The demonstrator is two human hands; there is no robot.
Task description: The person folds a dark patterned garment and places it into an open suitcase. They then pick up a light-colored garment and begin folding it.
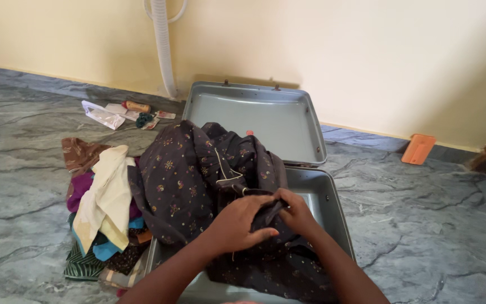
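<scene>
Over the open grey metal trunk (316, 188) on the grey stone floor (423, 225), both hands work a dark, flower-printed cloth garment (192, 180). The left hand (237, 224) is curled closed around a bunched fold of the fabric near its middle. The right hand (298, 213) pinches the same fold from the other side, fingers bent and closed on the cloth. The two hands meet almost touching, which gathers the loose material into one bundle above the trunk base.

The garment drapes over the trunk's left rim and fills most of the base; its upper part rises against the raised lid (254, 115), which leans back toward the yellow wall (338, 50).

Just beside the trunk on the left lies a heap of mixed clothing (99, 225), topped by a cream cloth (108, 194); the dark garment overlaps its edge. Farther back, near the wall, small items are scattered, possibly packets and a comb (136, 106), too small to identify with certainty. A white corrugated hose (163, 50) hangs down the wall. An orange flat object (418, 148) rests against the skirting, well apart from the trunk.
</scene>
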